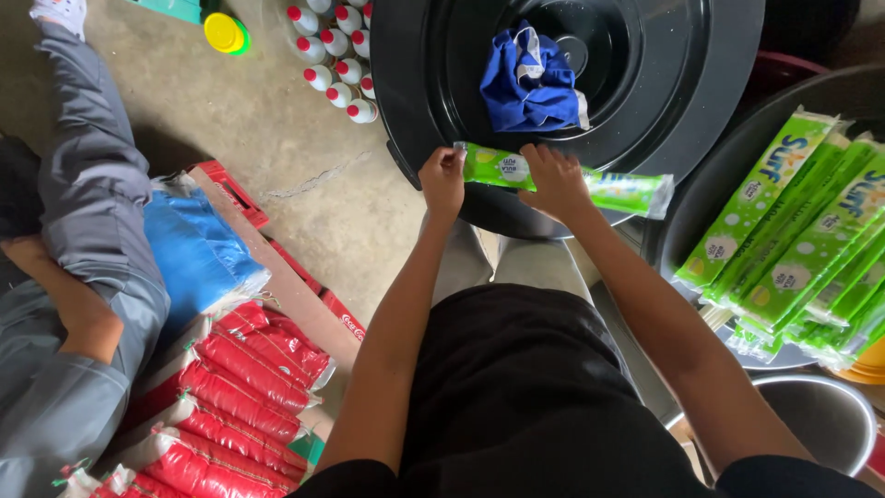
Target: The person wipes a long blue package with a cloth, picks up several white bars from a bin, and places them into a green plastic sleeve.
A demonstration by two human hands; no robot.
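A long green sachet packet (pixel 608 189) lies across the near rim of a big black tub lid (pixel 701 101). My left hand (pixel 442 180) pinches the packet's left end. My right hand (pixel 556 180) grips it near the middle, fingers over the top. A crumpled blue and white cloth (pixel 530 83) rests in the lid's hollow just beyond my hands. A stack of several more green packets (pixel 802 249) lies in a dark basin at my right.
Red sachet bundles (pixel 244 378) fill a red crate at lower left under a blue bag (pixel 198 254). A person in grey clothes (pixel 83 231) sits at far left. White bottles with red caps (pixel 336 55) stand on the concrete floor. A metal bowl (pixel 820 420) sits lower right.
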